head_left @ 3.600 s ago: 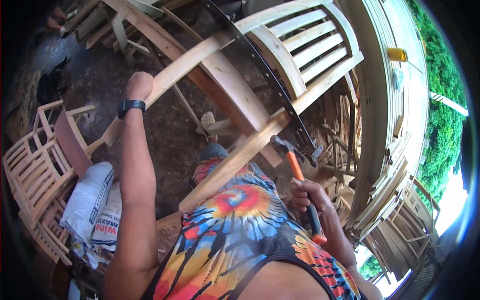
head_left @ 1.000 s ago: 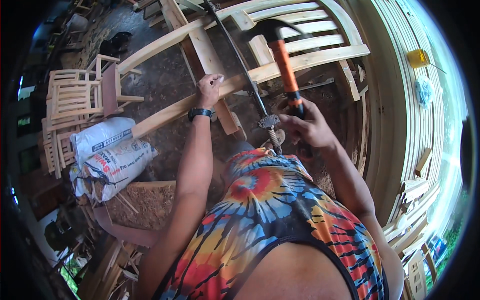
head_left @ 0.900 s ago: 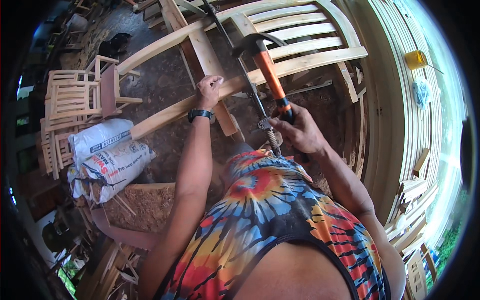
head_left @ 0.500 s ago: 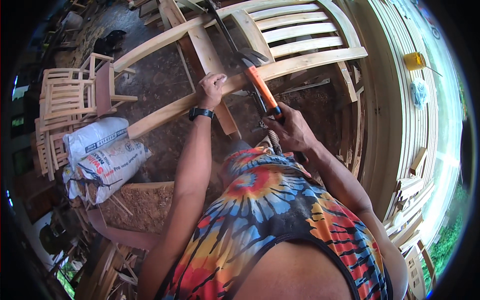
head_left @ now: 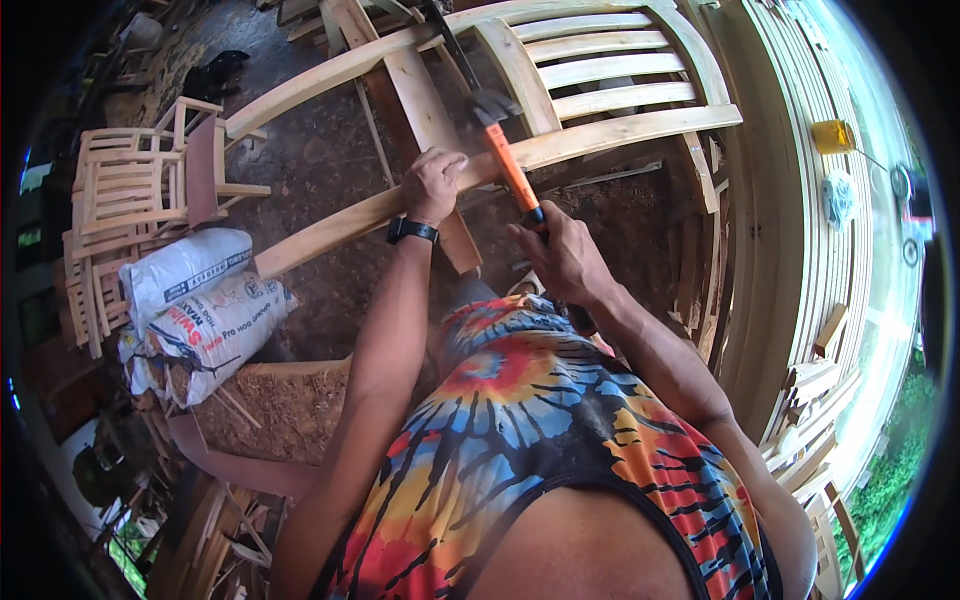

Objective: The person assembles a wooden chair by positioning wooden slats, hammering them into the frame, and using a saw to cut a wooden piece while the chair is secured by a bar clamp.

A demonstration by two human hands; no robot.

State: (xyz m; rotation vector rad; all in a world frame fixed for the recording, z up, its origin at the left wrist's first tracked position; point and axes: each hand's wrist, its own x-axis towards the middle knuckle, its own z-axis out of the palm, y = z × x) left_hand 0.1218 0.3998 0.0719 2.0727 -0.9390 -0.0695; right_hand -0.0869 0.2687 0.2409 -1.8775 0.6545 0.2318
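My right hand [head_left: 563, 258] grips an orange-handled hammer [head_left: 508, 165] whose dark head is down at the long pale rail of an unfinished wooden chair frame [head_left: 620, 125]. My left hand [head_left: 433, 184], with a black watch on the wrist, presses on that same rail just left of the hammer head. Whether a nail sits under the head cannot be seen. The chair frame has several slats across its back and lies tilted over the dirt floor.
Filled white sacks [head_left: 205, 310] lie at the left beside stacked small wooden chair frames [head_left: 135, 195]. Sawdust and offcuts cover the floor at lower left. Curved wooden slat stacks [head_left: 800, 250] rise at the right, with a yellow cup [head_left: 833, 135] on them.
The hammer, raised high a second ago, has swung down to the rail. My left hand has stayed on the rail throughout the last second.
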